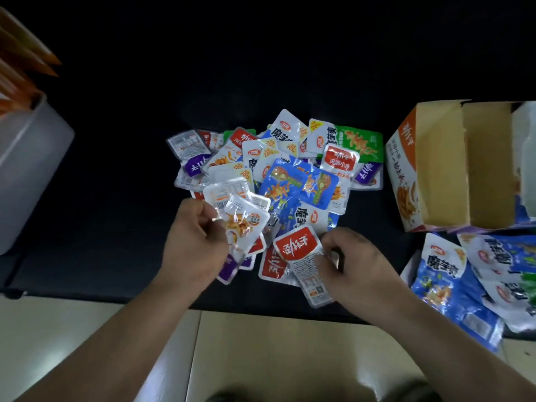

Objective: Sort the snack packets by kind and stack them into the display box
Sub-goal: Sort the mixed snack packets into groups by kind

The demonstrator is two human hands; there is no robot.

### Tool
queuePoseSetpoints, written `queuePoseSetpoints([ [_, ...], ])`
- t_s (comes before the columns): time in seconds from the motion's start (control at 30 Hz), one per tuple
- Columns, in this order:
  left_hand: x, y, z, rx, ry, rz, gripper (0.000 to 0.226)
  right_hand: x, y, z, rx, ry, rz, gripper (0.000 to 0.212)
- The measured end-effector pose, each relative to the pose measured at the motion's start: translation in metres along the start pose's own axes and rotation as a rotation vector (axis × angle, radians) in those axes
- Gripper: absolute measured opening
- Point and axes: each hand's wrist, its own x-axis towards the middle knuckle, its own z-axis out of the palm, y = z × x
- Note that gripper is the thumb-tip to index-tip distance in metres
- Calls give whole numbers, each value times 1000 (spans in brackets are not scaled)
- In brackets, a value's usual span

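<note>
Sorting looks under way: left hand (194,242) grips a few packets (242,224), right hand (352,262) pinches a red-topped packet (298,250) at the near edge of the pile (304,184). Next, matching kinds must go into the box (435,169) at the mat's (101,213) right edge.

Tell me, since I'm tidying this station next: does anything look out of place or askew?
The small packets lie in one mixed, overlapping heap, some face down, with the kinds still jumbled together. At lower right, the big blue bag pokes past the near edge of the black mat.
</note>
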Motion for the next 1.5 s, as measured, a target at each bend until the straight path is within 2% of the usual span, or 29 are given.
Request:
queuePoseSetpoints([
  [0.1, -5, -9, 5, -90, 25, -48, 23, 2, -2, 13, -187, 36, -106, 13],
  [0.2, -4, -11, 7, -197, 53, -123, 27, 2, -2, 17, -202, 26, -49, 15],
  [0.3, -5, -9, 5, -343, 8, -189, 42, 3, -3, 17, -34, -14, 107, 9],
  [0.43, -10, -8, 0, -415, -115, -279, 23, 6, -12, 9, 157, -37, 279, 7],
  [0.6, -5, -11, -8, -421, 46, -309, 9, 9, -40, -12, 337, 103, 330, 10],
  [0.67, -2, -6, -15, -452, 122, -320, 8, 14, -57, -20, 423, 150, 327, 12],
  [0.77, 0, 7, -27, -534, 149, -336, 12, 25, -85, -29, 590, 225, 318, 24],
  [0.9, -4, 33, -44, -552, 38, -286, 18, 31, -121, -26, 797, 158, 361, 35],
  [1.0, -16, 64, -61, -581, -70, -212, 22, 27, -144, -29, 925, 72, 483, 24],
  [1.2, -57, 109, -109, -604, -211, -60, 21, -1, -200, -45, 949, -8, 488, 13],
  [1.33, -72, 115, -147, -606, -275, -45, 21, -16, -229, -47, 937, -96, 434, 28],
  [1.43, -64, 109, -171, -628, -314, -149, 29, -15, -253, -40, 893, -110, 378, 45],
  [1.5, -52, 98, -182, -652, -374, -186, 26, -9, -268, -24, 836, -122, 313, 51],
])
